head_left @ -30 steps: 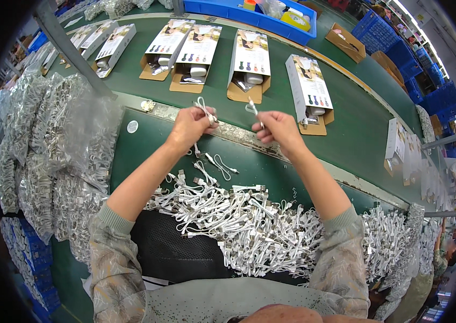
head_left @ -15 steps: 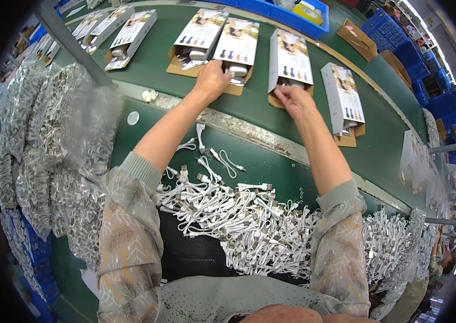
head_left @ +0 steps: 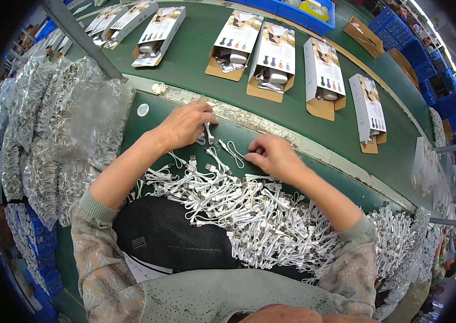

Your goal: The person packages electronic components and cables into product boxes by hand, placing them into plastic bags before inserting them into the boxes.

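My left hand [head_left: 187,125] is over the green worktop, its fingers bent down and closed on the upper end of a short white USB cable [head_left: 209,138]. My right hand [head_left: 275,157] hovers to the right of another looped white cable [head_left: 232,153], its thumb and forefinger slightly apart with nothing seen between them. Below both hands spreads a large pile of white USB cables [head_left: 271,226]. Across a worn metal rail, printed white boxes [head_left: 273,51] with open brown flaps lie on the green belt, white devices and silvery packets showing in their near ends.
Clear plastic bags of cables [head_left: 71,140] are stacked at left beside a grey metal post [head_left: 85,40]. A black perforated object [head_left: 174,237] lies against the pile's near side. A blue bin [head_left: 292,19] stands beyond the belt, and blue crates [head_left: 400,37] rise at far right.
Both hands have left the boxes and come back over the worktop towards the loose cables. The boxes have shifted right along the belt.
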Available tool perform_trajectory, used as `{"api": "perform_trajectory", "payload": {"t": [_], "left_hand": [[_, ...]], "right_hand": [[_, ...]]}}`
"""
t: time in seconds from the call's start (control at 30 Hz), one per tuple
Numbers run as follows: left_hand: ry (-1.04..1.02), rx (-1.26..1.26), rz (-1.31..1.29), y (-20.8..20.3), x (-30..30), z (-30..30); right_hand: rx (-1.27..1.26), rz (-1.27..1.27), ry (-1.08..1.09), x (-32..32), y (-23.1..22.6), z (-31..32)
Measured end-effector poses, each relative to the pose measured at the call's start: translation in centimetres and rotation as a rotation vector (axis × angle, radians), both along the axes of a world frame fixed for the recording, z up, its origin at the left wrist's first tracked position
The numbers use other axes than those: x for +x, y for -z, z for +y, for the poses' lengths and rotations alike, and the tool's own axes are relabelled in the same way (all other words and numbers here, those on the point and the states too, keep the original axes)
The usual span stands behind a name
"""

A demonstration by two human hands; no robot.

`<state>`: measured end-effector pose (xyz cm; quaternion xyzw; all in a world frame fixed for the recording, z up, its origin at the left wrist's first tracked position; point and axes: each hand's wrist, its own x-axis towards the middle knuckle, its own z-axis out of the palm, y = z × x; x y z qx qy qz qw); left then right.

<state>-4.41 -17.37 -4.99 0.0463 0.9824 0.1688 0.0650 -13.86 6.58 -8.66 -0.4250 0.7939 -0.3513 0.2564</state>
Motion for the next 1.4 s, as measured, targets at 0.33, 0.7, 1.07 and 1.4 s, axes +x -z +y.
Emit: {"api": "perform_trajectory", "payload": {"t": [0.33, 0.7, 1.07, 1.4], "left_hand": [[-0.161, 0.022, 0.075, 0.0, 1.6, -0.9], [-0.678, 0.439, 0.083, -0.6, -1.3, -0.3], [-0.907, 0.251, 0.119, 3.7, -9.6, -5.8], [-0.207, 0.198, -0.008, -1.5, -1.5, -1.5]], "right_hand": [[-0.040, 0.200, -0.092, 2.2, 0.0, -0.5], [-0.121, 0.170, 0.703, -11.3, 5.5, -5.4], [-0.020, -0.012, 0.068, -3.3, -1.2, -3.7], [-0.137, 0.064, -0.265, 2.6, -0.6, -2.3]]}}
